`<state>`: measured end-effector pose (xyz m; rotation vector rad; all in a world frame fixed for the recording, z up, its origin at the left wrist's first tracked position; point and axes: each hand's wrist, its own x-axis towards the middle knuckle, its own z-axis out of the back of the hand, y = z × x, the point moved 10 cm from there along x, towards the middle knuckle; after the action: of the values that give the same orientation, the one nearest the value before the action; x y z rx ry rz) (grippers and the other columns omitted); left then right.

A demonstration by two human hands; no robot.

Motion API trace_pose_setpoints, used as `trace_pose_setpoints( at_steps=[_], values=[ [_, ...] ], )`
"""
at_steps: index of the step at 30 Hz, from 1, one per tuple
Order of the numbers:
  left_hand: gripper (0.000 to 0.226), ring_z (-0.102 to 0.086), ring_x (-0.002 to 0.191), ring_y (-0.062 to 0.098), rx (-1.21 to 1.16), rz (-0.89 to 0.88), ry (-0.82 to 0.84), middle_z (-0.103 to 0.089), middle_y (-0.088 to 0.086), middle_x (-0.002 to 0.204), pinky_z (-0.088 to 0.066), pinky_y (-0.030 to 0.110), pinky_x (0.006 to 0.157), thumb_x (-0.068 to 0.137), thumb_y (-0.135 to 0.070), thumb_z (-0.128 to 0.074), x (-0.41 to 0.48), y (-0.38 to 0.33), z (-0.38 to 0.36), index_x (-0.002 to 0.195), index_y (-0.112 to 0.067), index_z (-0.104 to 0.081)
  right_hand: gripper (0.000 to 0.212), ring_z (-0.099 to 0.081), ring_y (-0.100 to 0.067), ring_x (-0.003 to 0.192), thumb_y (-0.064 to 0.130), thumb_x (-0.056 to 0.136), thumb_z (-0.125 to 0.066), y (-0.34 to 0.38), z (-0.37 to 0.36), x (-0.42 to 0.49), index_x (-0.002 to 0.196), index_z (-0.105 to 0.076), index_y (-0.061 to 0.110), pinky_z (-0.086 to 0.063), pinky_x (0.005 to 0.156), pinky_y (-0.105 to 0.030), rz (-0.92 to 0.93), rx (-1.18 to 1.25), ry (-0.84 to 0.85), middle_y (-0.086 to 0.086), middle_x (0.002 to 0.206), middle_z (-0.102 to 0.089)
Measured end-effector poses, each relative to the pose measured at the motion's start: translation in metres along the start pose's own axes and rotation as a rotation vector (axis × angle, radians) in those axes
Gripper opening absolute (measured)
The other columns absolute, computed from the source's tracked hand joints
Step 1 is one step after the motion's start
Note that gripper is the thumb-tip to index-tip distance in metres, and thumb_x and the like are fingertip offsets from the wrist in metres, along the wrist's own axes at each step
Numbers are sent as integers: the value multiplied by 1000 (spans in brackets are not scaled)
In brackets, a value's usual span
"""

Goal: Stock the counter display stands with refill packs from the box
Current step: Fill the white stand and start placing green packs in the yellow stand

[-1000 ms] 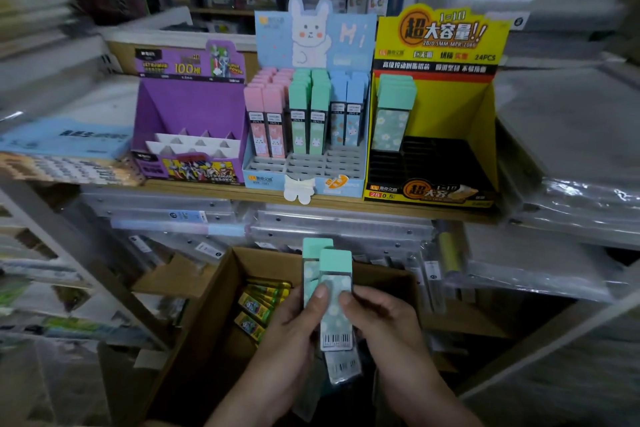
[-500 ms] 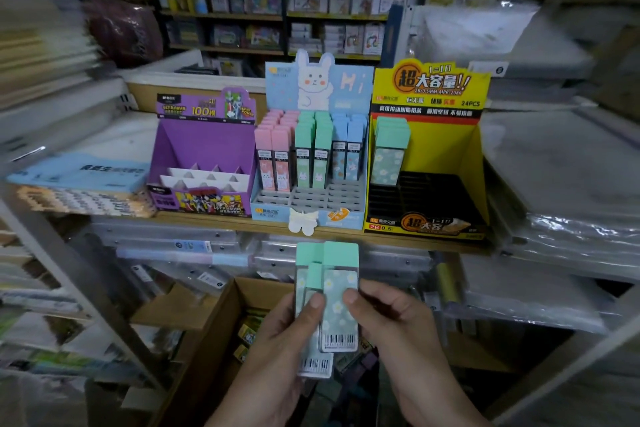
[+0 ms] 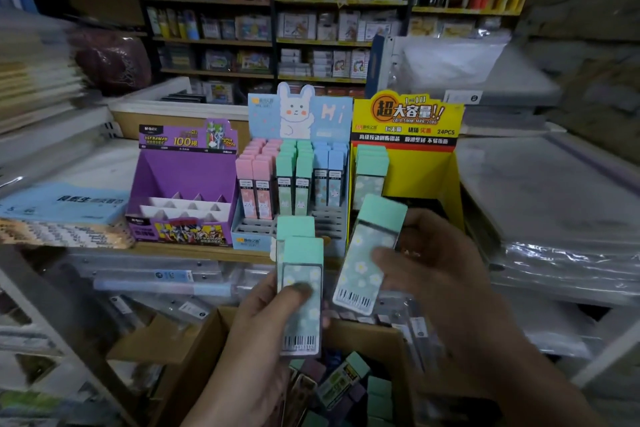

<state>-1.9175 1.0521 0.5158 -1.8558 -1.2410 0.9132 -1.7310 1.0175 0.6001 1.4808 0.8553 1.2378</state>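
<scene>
My left hand (image 3: 266, 329) grips two mint-green refill packs (image 3: 300, 274), one behind the other, thumb on the front one. My right hand (image 3: 440, 274) holds a third mint pack (image 3: 367, 256), tilted, just in front of the yellow display stand (image 3: 446, 180). That stand has a few mint packs (image 3: 371, 166) upright at its back left. The blue rabbit stand (image 3: 298, 163) holds pink, green and blue packs. The purple stand (image 3: 183, 177) shows only empty dividers. The cardboard box (image 3: 204, 350) below holds several loose packs.
The stands sit on a wooden shelf edge (image 3: 194, 250). Plastic-wrapped stacks (image 3: 554, 204) lie to the right, blue packets (image 3: 65, 204) to the left. Clear pouches (image 3: 156, 284) fill the shelf beneath. Stocked shelves stand behind.
Both hands have risen from the box toward the stands. My right hand has taken one pack off the bunch and moved it right, toward the yellow stand.
</scene>
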Motion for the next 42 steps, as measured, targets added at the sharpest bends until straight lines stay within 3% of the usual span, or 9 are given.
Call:
trace_pose_setpoints(
  at_steps=[4,13,16,18,20,25,30,36,42],
  values=[
    [16,-71,62,25,49,-51,-12,-75,16,82,-56,33,50,87,-12,-67,10,-10,-8,94,-17,-80,7,-75,-30,85,16,93,-67,34,27,25,97,-68,11,-62,72,-52,52,-47,-50,-10,93,-77],
    [18,-70,68,22,68,-141,20,-74,14,84,-56,27,55,91,-13,-66,25,-29,-35,106,-6,-73,27,-73,-27,92,27,92,-69,71,56,87,80,-62,4,-58,88,-53,105,-215,-49,-3,90,-78],
    [20,-71,72,21,81,-171,-4,-76,11,86,-56,28,60,87,-18,-68,33,-34,-40,104,-9,-75,28,-67,-15,76,28,91,-69,78,57,103,72,-63,9,-55,72,-36,165,-324,-12,-5,75,-72],
    [20,-71,74,21,84,-193,-28,-76,10,88,-54,30,63,84,-22,-70,38,-36,-42,100,-11,-77,28,-56,-10,62,25,92,-69,81,55,113,72,-63,7,-47,61,-24,205,-384,2,-22,74,-63],
    [16,-71,75,22,97,-211,-42,-76,9,88,-54,30,63,82,-25,-71,42,-39,-43,94,-18,-80,25,-57,-10,58,19,92,-69,82,52,123,81,-64,-2,-48,55,-22,233,-407,18,-27,76,-64],
    [16,-71,76,24,98,-225,-71,-76,8,88,-56,32,65,78,-29,-74,48,-40,-46,90,-22,-80,13,-69,-16,60,8,90,-70,79,46,139,102,-65,10,-59,58,-36,290,-455,47,-22,71,-65],
    [16,-71,77,25,95,-241,-96,-75,9,85,-57,30,62,80,-28,-72,51,-40,-44,91,-18,-79,13,-71,-17,63,8,88,-72,59,47,137,98,-67,14,-60,63,-43,327,-491,39,-10,73,-70],
    [18,-71,74,21,100,-262,-91,-74,9,83,-60,28,62,79,-30,-71,54,-41,-46,92,-21,-80,14,-66,-36,71,13,90,-71,49,47,132,98,-66,23,-57,64,-52,364,-514,34,-19,78,-67],
    [18,-72,77,17,114,-264,-81,-77,5,87,-62,34,74,80,-30,-71,57,-40,-48,93,-23,-80,11,-67,-29,69,15,89,-71,47,41,127,98,-67,21,-56,66,-50,389,-582,53,-10,75,-69]
  ],
)
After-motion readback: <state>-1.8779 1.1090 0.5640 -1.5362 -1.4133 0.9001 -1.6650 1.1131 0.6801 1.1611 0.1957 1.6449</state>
